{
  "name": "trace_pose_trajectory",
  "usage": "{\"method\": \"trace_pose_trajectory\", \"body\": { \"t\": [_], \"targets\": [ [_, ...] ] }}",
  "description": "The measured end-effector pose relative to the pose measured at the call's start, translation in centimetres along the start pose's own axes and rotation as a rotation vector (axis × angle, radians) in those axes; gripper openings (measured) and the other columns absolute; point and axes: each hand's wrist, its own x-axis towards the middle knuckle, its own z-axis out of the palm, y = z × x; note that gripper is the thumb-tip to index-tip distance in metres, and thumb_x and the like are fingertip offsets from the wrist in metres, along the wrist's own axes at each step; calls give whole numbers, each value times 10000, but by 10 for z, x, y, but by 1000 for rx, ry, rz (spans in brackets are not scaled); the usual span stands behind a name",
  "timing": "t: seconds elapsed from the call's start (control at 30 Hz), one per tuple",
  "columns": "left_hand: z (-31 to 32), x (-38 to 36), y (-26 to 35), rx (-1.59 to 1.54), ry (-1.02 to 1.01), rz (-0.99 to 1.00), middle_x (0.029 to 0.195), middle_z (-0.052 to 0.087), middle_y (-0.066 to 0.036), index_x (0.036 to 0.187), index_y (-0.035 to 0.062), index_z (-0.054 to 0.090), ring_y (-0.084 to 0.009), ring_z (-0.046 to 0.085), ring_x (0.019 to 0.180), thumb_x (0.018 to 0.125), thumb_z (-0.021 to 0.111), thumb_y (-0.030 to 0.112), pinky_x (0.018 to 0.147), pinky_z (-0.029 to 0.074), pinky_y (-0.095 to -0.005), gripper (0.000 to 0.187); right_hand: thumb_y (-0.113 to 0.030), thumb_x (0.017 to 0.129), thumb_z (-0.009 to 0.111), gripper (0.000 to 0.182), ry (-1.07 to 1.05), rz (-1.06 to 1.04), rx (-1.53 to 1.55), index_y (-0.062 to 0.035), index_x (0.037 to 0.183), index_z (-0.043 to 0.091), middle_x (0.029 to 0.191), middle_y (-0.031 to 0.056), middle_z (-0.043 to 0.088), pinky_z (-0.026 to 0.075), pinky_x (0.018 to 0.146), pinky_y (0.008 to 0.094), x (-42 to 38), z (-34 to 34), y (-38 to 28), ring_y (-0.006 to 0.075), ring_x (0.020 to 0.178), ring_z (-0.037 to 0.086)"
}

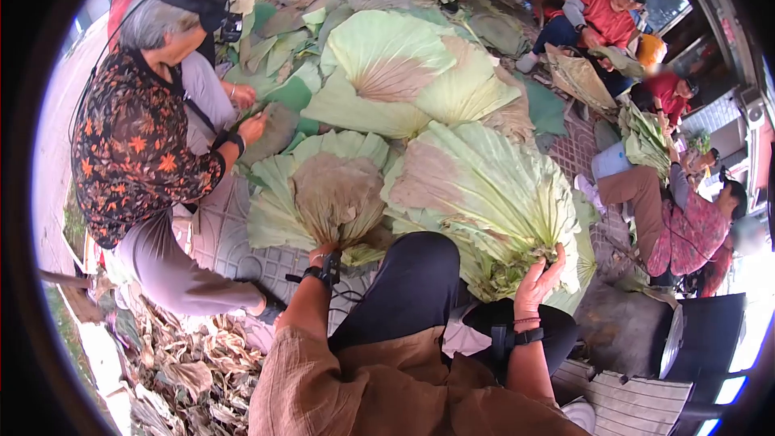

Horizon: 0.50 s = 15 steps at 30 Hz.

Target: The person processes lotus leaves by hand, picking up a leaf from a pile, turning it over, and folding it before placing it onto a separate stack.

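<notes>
My left hand (324,253) grips the gathered base of a large, pale green and brown lotus leaf (339,186), which fans out away from me. Part of its fingers is hidden by the leaf. On the other side, my right hand (539,278) holds the crumpled stem end of a layered bundle of lotus leaves (484,186), its fingers along the edge. Beyond both hands, more broad lotus leaves (395,73) lie spread over one another on the ground. My knees are between my hands.
At the left a person in a flowered shirt (145,145) handles leaves. Several people, one in a red vest (605,16), sit at the right with leaves. Dry brown leaf scraps (194,363) are heaped at lower left. A dark chair (710,339) stands at lower right.
</notes>
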Motion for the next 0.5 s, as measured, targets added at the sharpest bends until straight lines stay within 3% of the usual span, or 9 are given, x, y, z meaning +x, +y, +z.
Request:
{"method": "trace_pose_trajectory", "body": {
  "t": [0.07, 0.13, 0.17, 0.23, 0.27, 0.33, 0.4, 0.47, 0.5],
  "targets": [
    [-1, 0, 0, 4, 82, 62, 925, 676, -106, 962, 140, 666, -259, 642, 905, 804, 567, 307, 746, 489, -354, 251, -180, 875, 450, 472, 8, -13, 6, 22, 1295, 371, 1265, 219, 431, 280, 1017, 452, -1, 1, 5, 377, 1182, 395],
    [-12, 1, -1, -496, -130, -207, 752, 636, -76, 895, 94, 627, -234, 632, 740, 849, 549, 258, 614, 469, -379, 188, -219, 910, 415, 481, -17, -9, -28, 39, 1311, 352, 1288, 203, 416, 261, 1040, 419, -1, 0, 7, 345, 1213, 376],
    [-10, 6, -13, -493, -127, -193, 752, 636, -76, 895, 94, 627, -234, 632, 740, 849, 549, 258, 614, 469, -379, 188, -198, 898, 423, 478, -12, 1, -26, 39, 1308, 357, 1287, 207, 418, 263, 1040, 423, -1, 0, 6, 348, 1210, 380],
    [-13, 18, -29, 51, -27, 90, 704, 632, -82, 828, 58, 639, -219, 633, 701, 810, 581, 311, 603, 481, -378, 259, -185, 890, 426, 477, 0, -4, -33, 39, 1307, 359, 1286, 209, 420, 263, 1041, 425, -1, 0, 7, 350, 1209, 381],
    [-17, 21, -26, 57, -19, 99, 704, 632, -82, 828, 58, 639, -219, 633, 701, 810, 581, 311, 603, 481, -378, 259, -172, 882, 430, 478, -2, -9, -44, 38, 1306, 361, 1284, 210, 422, 263, 1041, 428, 0, 1, 6, 352, 1208, 383],
    [-38, 5, -16, -365, 234, -374, 927, 661, -166, 840, 27, 664, -332, 629, 892, 700, 661, 399, 768, 492, -411, 398, -147, 868, 436, 480, 5, 1, -36, 37, 1304, 362, 1283, 214, 423, 262, 1042, 435, 2, -1, 2, 359, 1205, 384],
    [-49, -4, -8, -252, 372, -306, 884, 661, -190, 800, 18, 658, -280, 643, 894, 678, 695, 363, 702, 513, -416, 368, -145, 871, 437, 475, -5, -22, -59, 36, 1304, 363, 1282, 217, 424, 261, 1043, 439, 2, -3, 2, 363, 1206, 382],
    [-59, -9, -1, -814, 356, -403, 848, 646, -150, 826, 47, 632, -238, 636, 837, 727, 694, 259, 593, 536, -400, 243, -147, 873, 437, 473, 2, -23, -55, 34, 1304, 365, 1282, 217, 425, 261, 1043, 440, 2, -3, 2, 364, 1206, 383],
    [-67, -13, 9, -806, 361, -403, 848, 646, -150, 826, 47, 632, -238, 636, 837, 727, 694, 259, 593, 536, -400, 243, -149, 875, 437, 471, 1, -31, -54, 33, 1304, 366, 1281, 218, 426, 261, 1042, 441, 2, -3, 2, 365, 1206, 383]
  ]
}}
